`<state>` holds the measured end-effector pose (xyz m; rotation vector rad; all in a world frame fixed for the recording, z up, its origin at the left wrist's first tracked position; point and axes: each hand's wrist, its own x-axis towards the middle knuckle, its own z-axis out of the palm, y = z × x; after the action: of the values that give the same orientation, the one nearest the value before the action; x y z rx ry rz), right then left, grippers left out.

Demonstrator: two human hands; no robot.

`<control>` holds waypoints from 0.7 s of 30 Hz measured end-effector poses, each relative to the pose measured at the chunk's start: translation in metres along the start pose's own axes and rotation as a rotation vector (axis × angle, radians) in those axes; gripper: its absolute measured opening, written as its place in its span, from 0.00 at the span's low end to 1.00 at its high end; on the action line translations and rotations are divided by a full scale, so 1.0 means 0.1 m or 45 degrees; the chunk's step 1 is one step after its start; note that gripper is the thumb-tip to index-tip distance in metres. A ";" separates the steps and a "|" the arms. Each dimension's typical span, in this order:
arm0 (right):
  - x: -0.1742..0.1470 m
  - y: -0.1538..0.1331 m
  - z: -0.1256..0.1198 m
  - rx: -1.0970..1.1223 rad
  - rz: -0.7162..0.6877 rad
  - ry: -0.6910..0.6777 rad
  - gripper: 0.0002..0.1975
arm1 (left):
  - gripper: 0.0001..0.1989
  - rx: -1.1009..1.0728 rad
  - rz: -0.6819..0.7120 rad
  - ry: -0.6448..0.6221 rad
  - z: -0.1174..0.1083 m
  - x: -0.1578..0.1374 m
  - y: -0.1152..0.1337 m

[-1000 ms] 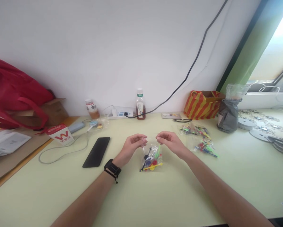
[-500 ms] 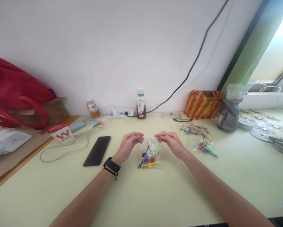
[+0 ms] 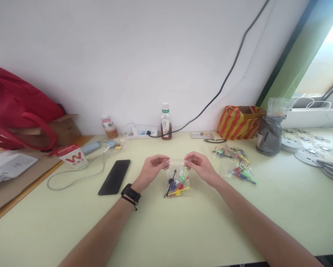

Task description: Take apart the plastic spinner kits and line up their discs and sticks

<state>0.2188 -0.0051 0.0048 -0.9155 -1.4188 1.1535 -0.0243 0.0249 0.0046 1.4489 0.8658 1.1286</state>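
With the left hand, pinches the upper left edge of a clear plastic bag, with thumb and fingertips pressed together. With the right hand, pinches the upper right edge of the same bag in like manner. Holds the bag between and just below the two grips, toward the wearer. Cannot tell contact of its lower edge with the table.

Contains, as seen through the film, coloured plastic pieces, including a black piece below the left grip, a green piece below the right grip, and a yellow piece lowest, farthest from both.

Compared with one second earlier, shows a wider gap between the grips and a flatter, less crumpled upper film. Compared with half a second earlier, shows the right grip slightly farther right. Retains the hold on both sides throughout, with the coloured contents in nearly the same arrangement.

Left of the left grip, note a black phone flat on the table. Right of the right grip, note further filled bags. Beyond both grips, note an upright bottle by the wall.
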 end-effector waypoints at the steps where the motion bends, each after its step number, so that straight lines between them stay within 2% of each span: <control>1: 0.00 -0.01 0.00 -0.006 0.008 -0.002 0.14 | 0.13 -0.031 -0.015 0.014 0.00 0.00 0.00; 4: -0.02 -0.04 0.00 -0.031 0.036 0.039 0.14 | 0.12 -0.112 -0.056 0.057 -0.01 -0.01 -0.02; 7: -0.03 -0.04 0.01 -0.020 0.027 0.045 0.14 | 0.12 -0.077 -0.039 0.070 -0.01 -0.01 -0.02; 12: -0.01 0.01 0.02 -0.036 0.028 0.085 0.19 | 0.21 0.001 -0.024 0.045 0.00 -0.02 -0.02; 16: 0.01 0.03 0.02 -0.114 0.021 0.083 0.19 | 0.14 0.101 -0.002 -0.010 0.01 -0.01 -0.03; 21: 0.01 0.02 -0.02 -0.119 -0.011 0.028 0.17 | 0.15 0.003 -0.038 -0.017 0.01 -0.02 -0.01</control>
<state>0.2202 -0.0036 0.0032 -0.9832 -1.4674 1.0752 -0.0234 0.0232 0.0033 1.4394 0.8769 1.0946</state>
